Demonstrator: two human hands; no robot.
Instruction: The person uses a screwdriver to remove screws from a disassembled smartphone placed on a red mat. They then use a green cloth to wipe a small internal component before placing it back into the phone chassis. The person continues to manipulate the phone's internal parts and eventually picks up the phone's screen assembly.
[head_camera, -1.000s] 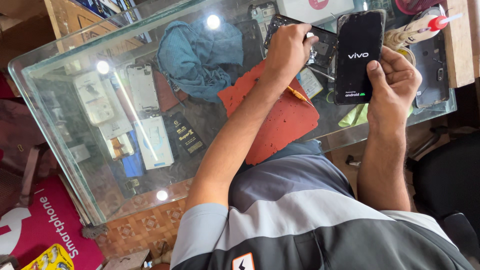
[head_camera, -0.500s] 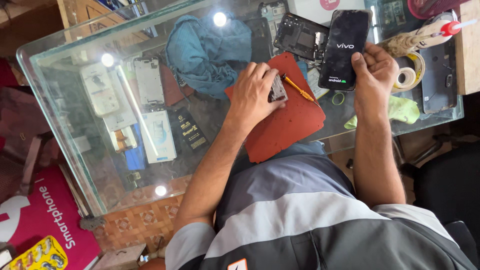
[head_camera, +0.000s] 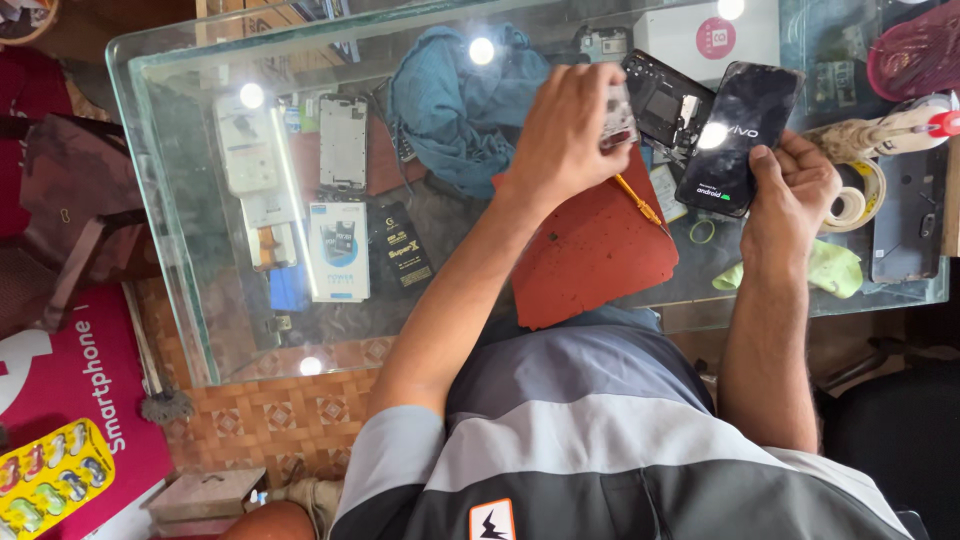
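My right hand (head_camera: 790, 195) holds a black smartphone (head_camera: 737, 140) upright by its lower edge; its screen is lit with a start-up logo. My left hand (head_camera: 565, 130) is raised above a red work mat (head_camera: 590, 250) and pinches a small silvery phone part (head_camera: 620, 115) between its fingers. An orange-handled screwdriver (head_camera: 640, 200) lies on the mat between my hands. Just beyond them an opened phone body (head_camera: 665, 100) lies with its insides showing.
All this sits on a glass counter (head_camera: 180, 200) with phone cases and battery packs (head_camera: 340, 250) on the shelf beneath. A blue cloth (head_camera: 450, 100), a white box (head_camera: 700, 40), a tape roll (head_camera: 860, 200), a green cloth (head_camera: 835, 270) and a dark phone panel (head_camera: 905, 220) lie around.
My left hand has lifted off the red mat with the small part and moved up toward the opened phone. The right hand still holds the lit phone.
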